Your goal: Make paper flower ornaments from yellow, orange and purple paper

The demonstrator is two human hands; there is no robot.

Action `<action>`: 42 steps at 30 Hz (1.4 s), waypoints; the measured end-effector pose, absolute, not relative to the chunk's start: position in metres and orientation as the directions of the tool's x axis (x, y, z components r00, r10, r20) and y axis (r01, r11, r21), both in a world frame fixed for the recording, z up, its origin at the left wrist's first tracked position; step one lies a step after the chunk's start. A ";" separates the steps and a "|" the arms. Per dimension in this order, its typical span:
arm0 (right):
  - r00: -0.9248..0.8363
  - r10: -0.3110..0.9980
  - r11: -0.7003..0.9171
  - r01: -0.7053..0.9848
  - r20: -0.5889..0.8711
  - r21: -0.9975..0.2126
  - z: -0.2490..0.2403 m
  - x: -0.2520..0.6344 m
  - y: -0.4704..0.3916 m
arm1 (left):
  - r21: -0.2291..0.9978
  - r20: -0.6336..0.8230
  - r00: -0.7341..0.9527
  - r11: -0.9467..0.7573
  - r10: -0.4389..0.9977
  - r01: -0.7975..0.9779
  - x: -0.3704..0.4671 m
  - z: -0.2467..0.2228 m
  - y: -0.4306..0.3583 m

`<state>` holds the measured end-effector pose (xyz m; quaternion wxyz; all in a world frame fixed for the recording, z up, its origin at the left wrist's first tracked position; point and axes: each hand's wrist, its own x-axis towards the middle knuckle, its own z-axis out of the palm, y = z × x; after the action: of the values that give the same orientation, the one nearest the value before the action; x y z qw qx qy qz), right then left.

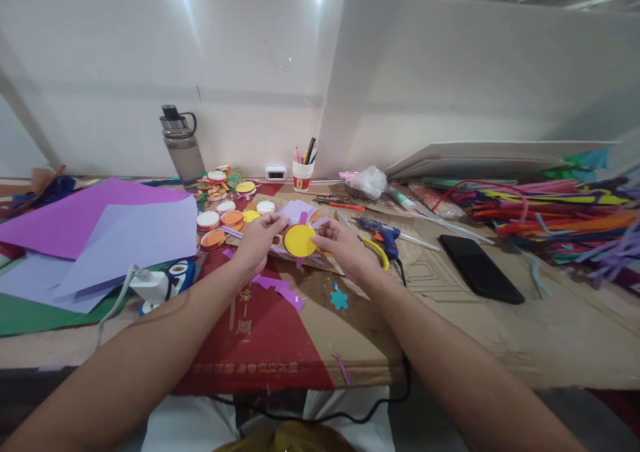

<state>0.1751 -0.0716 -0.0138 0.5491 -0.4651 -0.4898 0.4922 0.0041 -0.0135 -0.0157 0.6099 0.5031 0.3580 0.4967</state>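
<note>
A round yellow disc [300,240] with purple paper strips sticking out around its edge is held up over the cardboard, facing me. My right hand [345,247] pinches its right side between thumb and fingers. At the disc's left side is my left hand [259,242], fingers curled together; what lies between them I cannot make out. Purple paper scraps [280,289] and a teal gear-shaped cutout [339,297] lie below the hands. Just behind the disc is a sheet of light purple paper [297,210]. Yellow-handled scissors [378,252] lie partly hidden by my right hand.
Several white, orange and yellow discs [214,239] lie left of my hands. A blue glue gun [385,233] and black phone [480,269] are rightward. A bottle [183,149] and pen cup [303,174] stand behind. Purple sheets [135,239] and a plugged power strip [167,285] lie left.
</note>
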 end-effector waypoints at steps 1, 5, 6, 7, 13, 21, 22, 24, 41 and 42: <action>0.039 0.996 0.082 -0.081 0.079 -0.993 -0.014 0.175 -0.071 | 0.968 0.059 0.249 0.006 0.967 -0.252 0.004 -0.015 -0.014; 0.049 0.996 0.076 -0.053 0.073 -0.996 -0.015 0.176 -0.070 | 0.963 0.045 0.256 0.026 0.966 -0.269 0.005 -0.014 -0.014; 0.047 0.996 0.076 -0.048 0.074 -0.996 -0.015 0.177 -0.070 | 0.962 0.043 0.257 0.030 0.965 -0.272 0.005 -0.014 -0.015; 0.046 0.996 0.079 -0.045 0.076 -0.996 -0.015 0.177 -0.070 | 0.960 0.041 0.258 0.033 0.965 -0.277 0.005 -0.014 -0.015; 0.047 0.995 0.085 -0.051 0.083 -0.995 -0.015 0.177 -0.069 | 0.945 0.019 0.274 0.072 0.961 -0.319 0.006 -0.009 -0.019; 0.045 0.995 0.096 -0.046 0.094 -0.994 -0.015 0.178 -0.069 | 0.953 0.034 0.285 0.055 0.958 -0.299 0.006 -0.008 -0.019; 0.042 0.995 0.095 -0.045 0.093 -0.994 -0.014 0.179 -0.069 | 0.955 0.037 0.285 0.051 0.958 -0.293 0.006 -0.009 -0.019; 0.043 0.995 0.089 -0.047 0.087 -0.995 -0.014 0.178 -0.069 | 0.958 0.048 0.283 0.036 0.958 -0.285 0.006 -0.009 -0.019; 0.022 0.997 0.074 -0.134 0.072 -0.988 -0.023 0.180 -0.064 | 0.957 0.032 0.337 0.069 0.941 -0.283 0.007 -0.006 -0.022; 0.020 0.997 0.073 -0.132 0.071 -0.989 -0.024 0.181 -0.063 | 0.956 0.027 0.332 0.073 0.943 -0.286 0.007 -0.006 -0.022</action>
<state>0.1806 -0.0634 -0.0235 0.5537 -0.4508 -0.4797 0.5100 0.0071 -0.0223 -0.0063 0.6517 0.4913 0.3344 0.4713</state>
